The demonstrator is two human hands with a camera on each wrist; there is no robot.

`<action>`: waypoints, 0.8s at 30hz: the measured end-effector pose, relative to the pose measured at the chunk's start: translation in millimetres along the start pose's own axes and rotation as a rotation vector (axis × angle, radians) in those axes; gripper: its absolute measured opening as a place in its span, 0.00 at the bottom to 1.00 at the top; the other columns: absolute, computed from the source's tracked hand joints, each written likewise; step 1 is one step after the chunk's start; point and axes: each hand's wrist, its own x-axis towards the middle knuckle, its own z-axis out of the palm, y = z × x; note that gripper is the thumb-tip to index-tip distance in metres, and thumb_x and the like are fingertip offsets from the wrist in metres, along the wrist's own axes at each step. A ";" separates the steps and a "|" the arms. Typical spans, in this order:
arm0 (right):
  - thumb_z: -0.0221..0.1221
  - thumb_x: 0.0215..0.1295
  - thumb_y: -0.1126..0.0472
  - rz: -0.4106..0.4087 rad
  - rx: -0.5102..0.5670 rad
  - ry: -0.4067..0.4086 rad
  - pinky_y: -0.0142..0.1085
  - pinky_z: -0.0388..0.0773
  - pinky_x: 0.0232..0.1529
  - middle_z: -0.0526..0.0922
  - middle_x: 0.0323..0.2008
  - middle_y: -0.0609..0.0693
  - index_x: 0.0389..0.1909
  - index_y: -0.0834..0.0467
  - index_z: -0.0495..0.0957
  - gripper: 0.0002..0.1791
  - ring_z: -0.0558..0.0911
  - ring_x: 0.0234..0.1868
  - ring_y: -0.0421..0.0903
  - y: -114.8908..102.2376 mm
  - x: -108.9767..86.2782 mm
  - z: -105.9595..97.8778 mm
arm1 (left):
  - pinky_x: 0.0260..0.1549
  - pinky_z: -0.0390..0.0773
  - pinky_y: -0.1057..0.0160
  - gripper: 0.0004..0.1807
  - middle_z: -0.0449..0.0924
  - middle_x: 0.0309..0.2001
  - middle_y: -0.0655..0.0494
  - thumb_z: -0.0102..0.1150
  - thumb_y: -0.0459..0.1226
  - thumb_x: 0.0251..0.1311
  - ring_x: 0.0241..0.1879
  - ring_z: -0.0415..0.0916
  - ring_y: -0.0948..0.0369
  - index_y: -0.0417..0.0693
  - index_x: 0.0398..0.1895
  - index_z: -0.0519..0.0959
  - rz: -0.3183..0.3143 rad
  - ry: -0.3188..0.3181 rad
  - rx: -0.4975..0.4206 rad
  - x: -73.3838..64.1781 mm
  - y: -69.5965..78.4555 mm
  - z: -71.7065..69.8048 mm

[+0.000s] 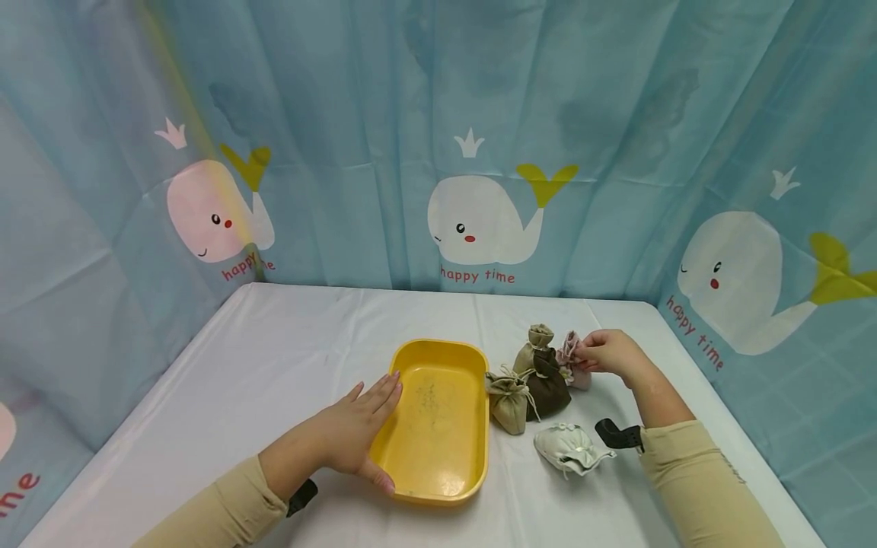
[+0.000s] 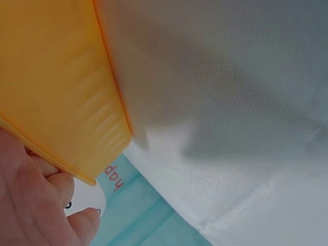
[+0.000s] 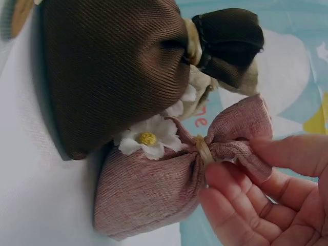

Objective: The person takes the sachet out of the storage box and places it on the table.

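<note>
My right hand (image 1: 614, 355) pinches the gathered top of a pink drawstring pouch (image 3: 148, 189) between thumb and fingers. A white flower with a yellow centre (image 3: 148, 137) decorates that pouch, which stands against a dark brown pouch (image 1: 548, 396). Just behind the brown one is an olive-beige pouch (image 1: 526, 356), and a tan pouch (image 1: 508, 403) leans at the tray's right side. A pale grey-white pouch (image 1: 567, 447) lies on its side nearer me. With fingers stretched out, my left hand (image 1: 352, 430) rests on the left rim of a yellow tray (image 1: 444, 498), whose inside holds nothing.
A white cloth (image 1: 308, 327) covers the table. Blue curtains (image 1: 342, 152) printed with whales enclose its back and both sides. Each wrist carries a black camera mount, such as the right one (image 1: 617, 435).
</note>
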 end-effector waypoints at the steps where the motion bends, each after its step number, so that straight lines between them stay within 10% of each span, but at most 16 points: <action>1: 0.56 0.62 0.62 -0.002 -0.014 0.010 0.41 0.80 0.38 0.81 0.30 0.54 0.32 0.68 0.76 0.11 0.81 0.30 0.45 -0.6 -0.6 -1.6 | 0.64 0.44 0.43 0.74 0.27 0.71 0.46 0.41 0.81 0.25 0.71 0.31 0.52 0.41 0.71 0.38 0.002 0.000 0.002 -0.1 0.1 -0.1; 24: 0.51 0.64 0.44 -0.187 -0.430 0.138 0.54 0.73 0.43 0.75 0.50 0.66 0.53 0.64 0.71 0.29 0.73 0.50 0.62 -23.2 -9.8 -32.7 | 0.63 0.44 0.41 0.69 0.32 0.72 0.47 0.44 0.78 0.30 0.71 0.33 0.52 0.47 0.72 0.39 -0.068 -0.010 -0.039 6.5 -4.5 -14.0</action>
